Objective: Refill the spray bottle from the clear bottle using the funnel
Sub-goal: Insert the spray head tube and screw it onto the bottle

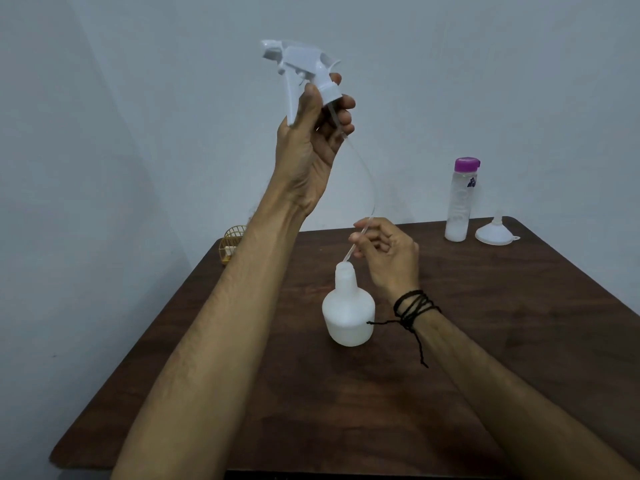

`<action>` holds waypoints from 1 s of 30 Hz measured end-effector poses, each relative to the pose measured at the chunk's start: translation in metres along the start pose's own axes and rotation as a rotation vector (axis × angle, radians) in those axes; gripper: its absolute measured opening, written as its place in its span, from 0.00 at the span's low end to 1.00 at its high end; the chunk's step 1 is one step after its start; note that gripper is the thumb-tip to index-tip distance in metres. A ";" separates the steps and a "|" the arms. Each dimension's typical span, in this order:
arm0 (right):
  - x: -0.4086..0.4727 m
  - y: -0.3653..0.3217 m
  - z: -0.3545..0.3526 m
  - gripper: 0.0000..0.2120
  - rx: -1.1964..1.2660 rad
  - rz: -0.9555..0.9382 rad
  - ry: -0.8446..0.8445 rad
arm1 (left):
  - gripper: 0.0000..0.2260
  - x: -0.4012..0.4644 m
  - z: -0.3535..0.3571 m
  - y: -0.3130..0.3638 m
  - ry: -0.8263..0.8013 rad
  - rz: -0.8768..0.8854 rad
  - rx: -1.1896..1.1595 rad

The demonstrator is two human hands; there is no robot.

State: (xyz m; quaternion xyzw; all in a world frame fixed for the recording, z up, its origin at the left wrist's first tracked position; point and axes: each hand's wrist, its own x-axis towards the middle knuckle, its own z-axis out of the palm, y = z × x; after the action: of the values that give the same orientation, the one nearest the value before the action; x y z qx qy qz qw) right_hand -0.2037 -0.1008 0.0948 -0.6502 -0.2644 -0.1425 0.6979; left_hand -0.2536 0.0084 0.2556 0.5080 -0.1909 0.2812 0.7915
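Observation:
The white spray bottle body [348, 313] stands uncapped in the middle of the dark wooden table [485, 341]. High above it my left hand [311, 143] grips the white trigger spray head [298, 72] by its collar. A thin clear dip tube [367, 178] curves down from the head. My right hand [386, 251] pinches the tube's lower end just above the bottle's open neck. The clear bottle [462, 199] with a purple cap stands at the table's far right. The white funnel [496, 230] lies mouth down beside it.
A small yellow wire basket [231, 242] sits at the table's far left corner, partly hidden by my left forearm. A plain pale wall rises behind the table. A black cord bracelet [414, 308] with a loose end wraps my right wrist, close to the spray bottle.

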 end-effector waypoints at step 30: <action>-0.047 0.048 0.003 0.17 -0.152 0.049 -0.241 | 0.07 -0.107 -0.077 -0.100 0.062 -0.133 0.825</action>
State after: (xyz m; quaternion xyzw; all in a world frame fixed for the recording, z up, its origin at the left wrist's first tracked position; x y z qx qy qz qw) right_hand -0.2169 -0.0993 0.0285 -0.7199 -0.3187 -0.0660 0.6131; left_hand -0.2711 0.0190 0.0912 0.7851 -0.0050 0.2974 0.5434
